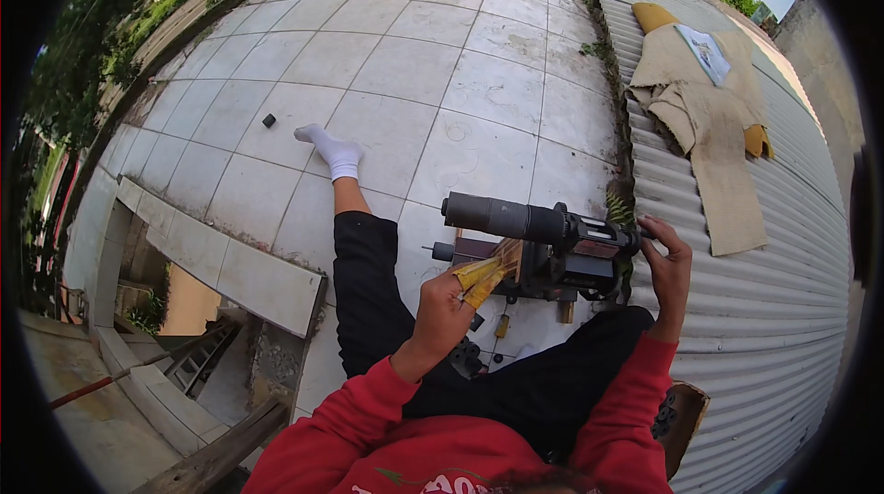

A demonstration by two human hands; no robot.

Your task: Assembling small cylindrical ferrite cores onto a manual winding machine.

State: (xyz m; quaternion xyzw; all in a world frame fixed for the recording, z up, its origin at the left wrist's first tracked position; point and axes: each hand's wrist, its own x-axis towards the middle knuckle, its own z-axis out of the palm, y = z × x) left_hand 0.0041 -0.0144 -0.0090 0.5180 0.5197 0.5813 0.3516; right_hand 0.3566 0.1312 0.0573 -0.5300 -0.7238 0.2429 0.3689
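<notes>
A black machine (589, 259) with a long ribbed barrel (502, 216) stands between my legs; I cannot make out its exact kind. Yellow wrapping covers fingers of my left hand (451, 305), which is closed in a pinch on a thin tan piece (509, 255) beside the machine, under the barrel. At the machine's right end, the fingers of my right hand (669, 264) are curled on a dark round end part (635, 241). Beneath, a small tool with a yellow handle (502, 325) lies on the tiles, near dark round parts (468, 358).
My left leg in a white sock (336, 151) stretches over the white tiles (387, 70). A small black block (269, 120) lies beyond it. Corrugated roofing (737, 310) bears brown cloth (709, 116). A drop with a ladder (207, 356) opens at left. An open box (681, 420) stands by my right elbow.
</notes>
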